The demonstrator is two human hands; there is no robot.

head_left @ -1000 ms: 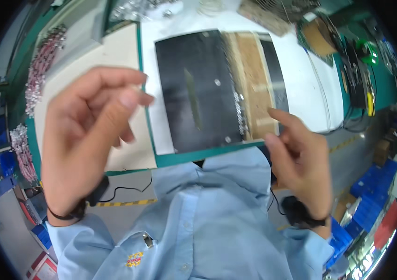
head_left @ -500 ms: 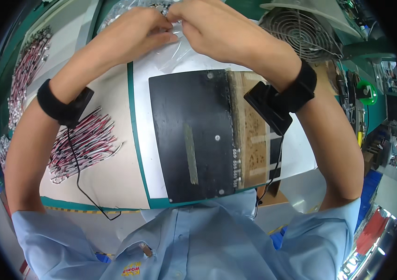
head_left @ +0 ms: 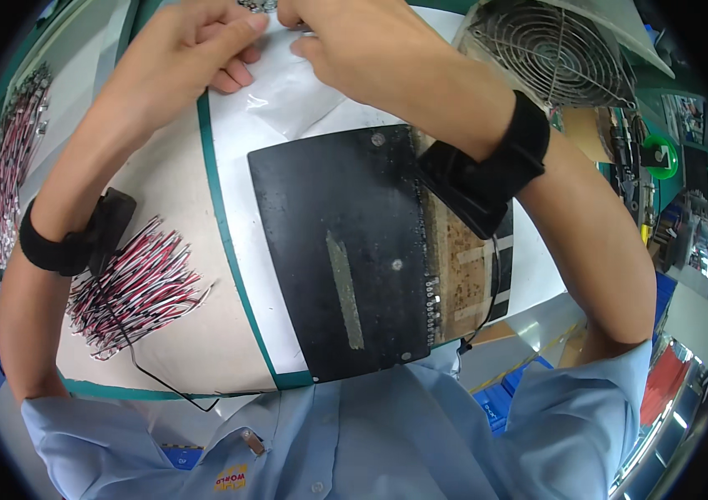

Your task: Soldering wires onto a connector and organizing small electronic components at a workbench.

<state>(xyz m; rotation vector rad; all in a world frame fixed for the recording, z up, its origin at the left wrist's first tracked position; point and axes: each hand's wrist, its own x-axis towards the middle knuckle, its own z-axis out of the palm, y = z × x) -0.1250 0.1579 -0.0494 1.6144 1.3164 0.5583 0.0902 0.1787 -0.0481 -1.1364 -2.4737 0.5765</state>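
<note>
At the far edge of the view, my left hand (head_left: 191,54) is closed, thumb and curled fingers at the left side of a clear plastic bag (head_left: 291,96). Beside it, my right hand (head_left: 354,37) bends over the bag's upper part, fingertips pinched on the film. Small shiny metal pieces (head_left: 258,4) show between the hands; the picture's upper edge cuts them off. Below the bag lies a flat black board (head_left: 329,200), joined on its right to a brown wooden strip (head_left: 462,275) with a row of small metal pins.
Red, black and white wire leads (head_left: 142,287) lie bunched under my left forearm. More leads fill a tray (head_left: 21,150) at the far left. A fan with a wire guard (head_left: 554,54) stands at the far right, near a green spool (head_left: 662,157). Cables hang from both wrist straps.
Both hands have shifted up and a little left, and their fingertips have come apart slightly. The view has moved, so the board and wire leads sit lower.
</note>
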